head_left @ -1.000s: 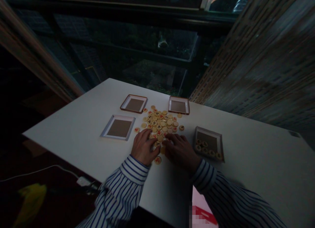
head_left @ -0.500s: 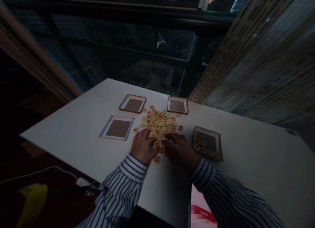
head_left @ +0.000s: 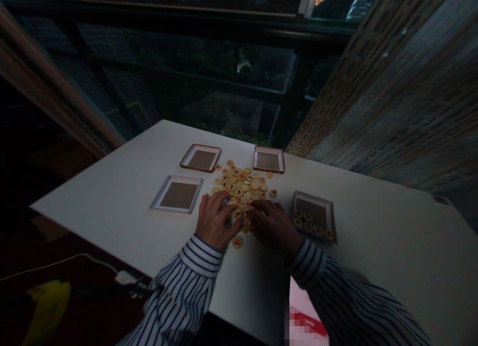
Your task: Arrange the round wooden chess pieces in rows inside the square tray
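The left hand (head_left: 216, 221) is lying palm down at the near edge of the pile of discs (head_left: 244, 184), its fingers curling over the closest pieces. The right hand (head_left: 272, 225) is lying just beside it in the same posture, and the fingertips of both are nearly meeting over one disc. The dim light is hiding whether either hand is pinching a disc or merely pressing on it, so the grasp cannot be told. The pile is spreading away from the fingertips, flat on the table (head_left: 373, 246), probably so that each marked face is showing. A loose disc (head_left: 237, 242) is lying between the wrists. Four shallow trays are ringing the pile, apparently to put each within reach. The partly filled tray (head_left: 317, 208), just outboard of the right hand, is holding discs along its near wall; the near-left tray (head_left: 179, 194) is lying outboard of the left hand; the far-left tray (head_left: 201, 159) and far-right tray (head_left: 269, 160) are lying beyond the pile.
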Demonstrator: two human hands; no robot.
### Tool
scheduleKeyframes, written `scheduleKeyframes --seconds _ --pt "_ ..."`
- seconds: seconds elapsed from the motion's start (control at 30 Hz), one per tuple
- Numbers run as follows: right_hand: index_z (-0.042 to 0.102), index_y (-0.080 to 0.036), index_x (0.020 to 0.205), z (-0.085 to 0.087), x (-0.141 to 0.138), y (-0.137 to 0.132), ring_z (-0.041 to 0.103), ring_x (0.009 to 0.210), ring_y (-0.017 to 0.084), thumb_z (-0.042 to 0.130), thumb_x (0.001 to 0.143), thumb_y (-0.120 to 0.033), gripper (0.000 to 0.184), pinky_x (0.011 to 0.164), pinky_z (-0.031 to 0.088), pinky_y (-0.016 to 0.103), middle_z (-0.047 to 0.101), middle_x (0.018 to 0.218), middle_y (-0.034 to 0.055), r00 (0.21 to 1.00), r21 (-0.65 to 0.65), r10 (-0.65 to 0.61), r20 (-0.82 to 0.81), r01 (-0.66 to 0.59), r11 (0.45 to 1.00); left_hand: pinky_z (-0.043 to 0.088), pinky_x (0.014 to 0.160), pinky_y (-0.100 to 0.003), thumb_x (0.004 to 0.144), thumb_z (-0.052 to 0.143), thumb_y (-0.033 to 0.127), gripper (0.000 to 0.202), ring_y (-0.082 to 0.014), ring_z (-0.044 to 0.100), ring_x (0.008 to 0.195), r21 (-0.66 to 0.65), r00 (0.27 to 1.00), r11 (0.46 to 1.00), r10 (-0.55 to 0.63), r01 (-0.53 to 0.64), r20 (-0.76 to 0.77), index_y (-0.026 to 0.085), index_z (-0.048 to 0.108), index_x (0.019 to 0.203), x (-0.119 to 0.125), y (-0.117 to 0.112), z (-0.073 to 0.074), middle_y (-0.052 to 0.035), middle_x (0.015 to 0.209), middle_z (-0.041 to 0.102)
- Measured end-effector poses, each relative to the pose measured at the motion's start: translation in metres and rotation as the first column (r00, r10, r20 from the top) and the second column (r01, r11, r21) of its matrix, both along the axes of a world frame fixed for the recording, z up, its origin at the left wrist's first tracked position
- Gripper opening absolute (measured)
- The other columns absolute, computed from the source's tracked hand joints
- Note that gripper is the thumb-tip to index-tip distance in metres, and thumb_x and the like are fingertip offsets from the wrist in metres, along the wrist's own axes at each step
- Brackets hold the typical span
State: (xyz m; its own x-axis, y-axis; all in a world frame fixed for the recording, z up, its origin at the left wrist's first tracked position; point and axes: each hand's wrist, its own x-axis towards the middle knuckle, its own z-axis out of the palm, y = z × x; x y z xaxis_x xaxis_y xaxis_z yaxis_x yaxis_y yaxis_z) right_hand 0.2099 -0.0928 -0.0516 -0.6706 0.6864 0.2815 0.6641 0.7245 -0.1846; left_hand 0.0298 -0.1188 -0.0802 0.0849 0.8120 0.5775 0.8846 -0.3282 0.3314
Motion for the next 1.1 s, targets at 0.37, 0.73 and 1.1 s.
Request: scheduleKeyframes --seconds 0.37,0.73,1.1 --pt "0.058 -0.019 0.1 -0.001 0.002 0.003 0.05 0.097 0.02 0.049 0.081 -0.02 0.02 0.082 0.036 0.034 0.057 0.106 0.0092 0.996 0.053 -0.021 -0.086 0.025 0.998 0.027 0.1 -0.05 0.072 0.059 0.034 0.018 -0.025 0.048 0.111 0.07 1.0 0.998 -0.003 0.002 0.012 0.021 0.062 0.084 0.001 -0.001 0.008 -0.0079 0.108 0.06" --pt "0.06 -0.019 0.096 0.011 0.01 0.007 0.052 0.095 0.02 0.049 0.081 -0.02 0.019 0.079 0.04 0.035 0.059 0.104 0.0093 0.982 0.092 -0.042 -0.186 0.06 0.994 0.029 0.099 -0.049 0.07 0.062 0.033 0.018 -0.0239 0.051 0.108 0.168 0.999 0.985 -0.034 0.031 0.016 0.021 0.061 0.084 0.009 0.0 0.019 -0.0075 0.105 0.062" --pt "0.061 -0.017 0.095 0.036 0.032 0.006 0.053 0.093 0.02 0.048 0.08 -0.017 0.02 0.08 0.04 0.035 0.06 0.102 0.0084 0.974 0.1 -0.089 -0.207 0.112 0.989 0.029 0.099 -0.049 0.069 0.064 0.031 0.019 -0.0236 0.053 0.106 0.228 0.997 0.971 -0.074 0.069 0.016 0.021 0.06 0.085 0.025 -0.001 0.03 -0.0069 0.103 0.062"
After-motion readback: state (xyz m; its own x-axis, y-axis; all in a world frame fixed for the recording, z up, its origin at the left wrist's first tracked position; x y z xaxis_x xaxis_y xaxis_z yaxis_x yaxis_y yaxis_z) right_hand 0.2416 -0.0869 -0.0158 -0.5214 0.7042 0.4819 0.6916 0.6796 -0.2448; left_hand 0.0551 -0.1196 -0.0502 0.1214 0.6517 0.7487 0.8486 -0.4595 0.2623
